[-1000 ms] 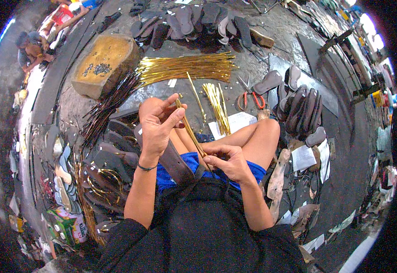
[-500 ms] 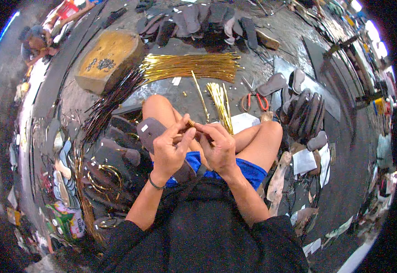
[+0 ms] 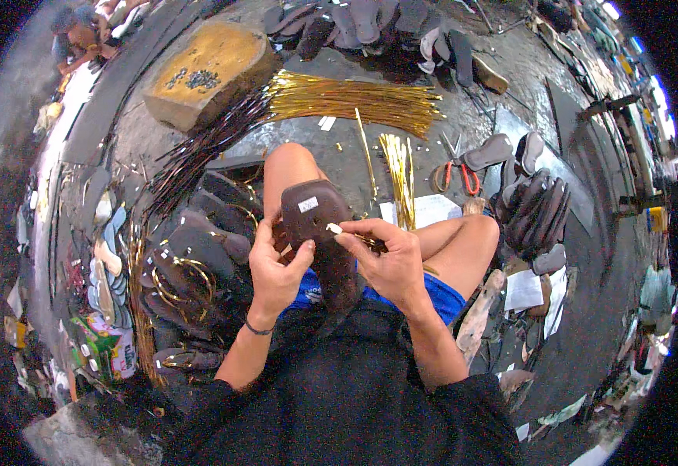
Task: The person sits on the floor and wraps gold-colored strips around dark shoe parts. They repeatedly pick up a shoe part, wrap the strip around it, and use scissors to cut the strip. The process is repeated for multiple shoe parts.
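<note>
A dark brown shoe sole (image 3: 319, 206) with a white sticker and a small hole stands tilted above my lap. My left hand (image 3: 277, 264) is closed on its left edge, thumb on the face and the other fingers mostly behind. Over the sole's right side, my right hand (image 3: 389, 252) pinches a thin gold strip (image 3: 333, 229), whose bright tip lies beside the hole. Most of that strip is hidden by my fingers. Ahead of my right hand, a bundle of cut gold strips (image 3: 399, 179) rests on white paper (image 3: 438, 208).
Long gold strips (image 3: 354, 101) lie across the floor ahead. A worn block (image 3: 207, 74) bears small dark pieces. Orange-handled scissors (image 3: 457, 177) lie right of the cut bundle. Dark soles are piled left (image 3: 191, 264), right (image 3: 533, 210) and far ahead (image 3: 370, 23). Another person (image 3: 83, 39) sits far left.
The sole has come up from my left thigh to the middle, with my left hand now on it. My hands have parted, and my right hand has brought the strip to the sole's face.
</note>
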